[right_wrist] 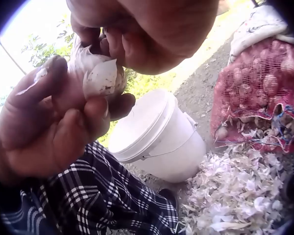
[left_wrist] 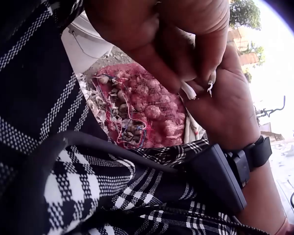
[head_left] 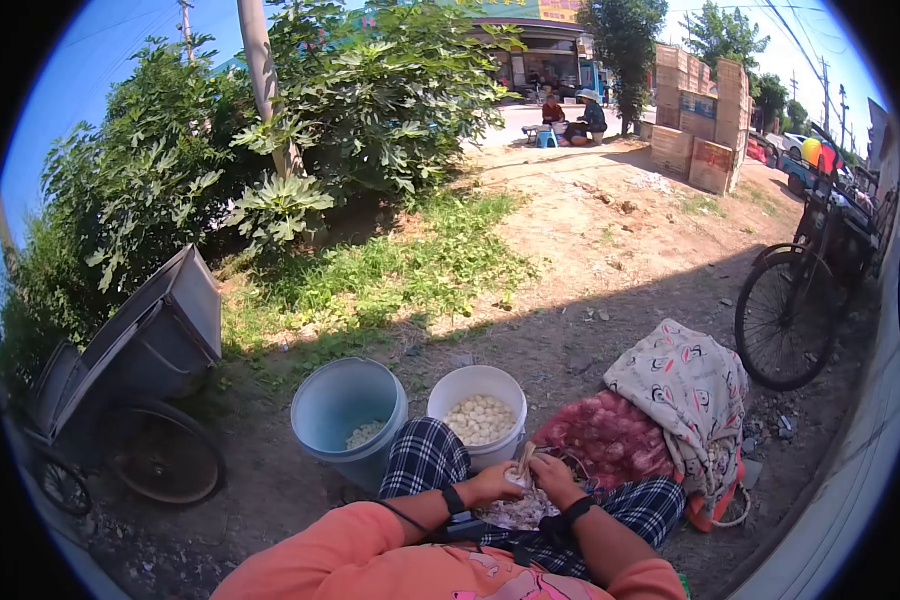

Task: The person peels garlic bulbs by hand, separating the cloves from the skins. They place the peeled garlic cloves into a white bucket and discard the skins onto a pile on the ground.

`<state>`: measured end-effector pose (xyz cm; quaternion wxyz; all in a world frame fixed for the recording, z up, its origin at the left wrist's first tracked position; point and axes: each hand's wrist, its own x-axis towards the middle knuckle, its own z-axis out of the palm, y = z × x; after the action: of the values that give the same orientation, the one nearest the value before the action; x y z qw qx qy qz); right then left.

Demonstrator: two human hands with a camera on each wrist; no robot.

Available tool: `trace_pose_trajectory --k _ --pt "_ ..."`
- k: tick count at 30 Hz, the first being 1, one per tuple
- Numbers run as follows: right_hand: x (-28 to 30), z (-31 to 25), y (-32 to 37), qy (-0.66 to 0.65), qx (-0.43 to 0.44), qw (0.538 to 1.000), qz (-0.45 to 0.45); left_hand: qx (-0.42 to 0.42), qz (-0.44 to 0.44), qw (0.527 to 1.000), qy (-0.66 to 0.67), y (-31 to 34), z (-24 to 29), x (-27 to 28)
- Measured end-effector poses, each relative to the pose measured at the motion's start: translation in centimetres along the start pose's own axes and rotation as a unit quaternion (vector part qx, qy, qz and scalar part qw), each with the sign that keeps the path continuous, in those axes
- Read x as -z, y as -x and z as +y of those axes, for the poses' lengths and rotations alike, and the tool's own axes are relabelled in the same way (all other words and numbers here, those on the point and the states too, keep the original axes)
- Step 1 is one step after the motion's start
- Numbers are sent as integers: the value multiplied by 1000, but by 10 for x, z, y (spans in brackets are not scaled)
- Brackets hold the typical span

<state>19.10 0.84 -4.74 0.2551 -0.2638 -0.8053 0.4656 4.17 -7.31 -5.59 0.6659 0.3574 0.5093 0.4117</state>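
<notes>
A garlic bulb [right_wrist: 100, 78] with loose, torn skin is held between both hands above the lap. The left hand [head_left: 490, 486] curls its fingers round the bulb from below, a bit of skin stuck to one fingertip in the right wrist view. The right hand [head_left: 555, 478] pinches the bulb's top and stalk. In the left wrist view, the fingers of both hands meet closely and hide most of the bulb. A white bucket [head_left: 478, 455] of peeled cloves [head_left: 479, 418] stands just beyond the hands.
A blue-green bucket [head_left: 350, 405] with some cloves stands left of the white one. Right of the hands lies a red mesh sack [head_left: 605, 438] of garlic, a printed cloth [head_left: 680, 375] over it. Skins [right_wrist: 235, 191] cover the ground. A cart [head_left: 140, 340] and a bicycle [head_left: 790, 315] flank the spot.
</notes>
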Motion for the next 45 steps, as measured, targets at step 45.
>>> trace_pose_trajectory --k 45 --pt "1 3 -6 -547 -238 798 -93 125 -31 985 116 12 20 -3"
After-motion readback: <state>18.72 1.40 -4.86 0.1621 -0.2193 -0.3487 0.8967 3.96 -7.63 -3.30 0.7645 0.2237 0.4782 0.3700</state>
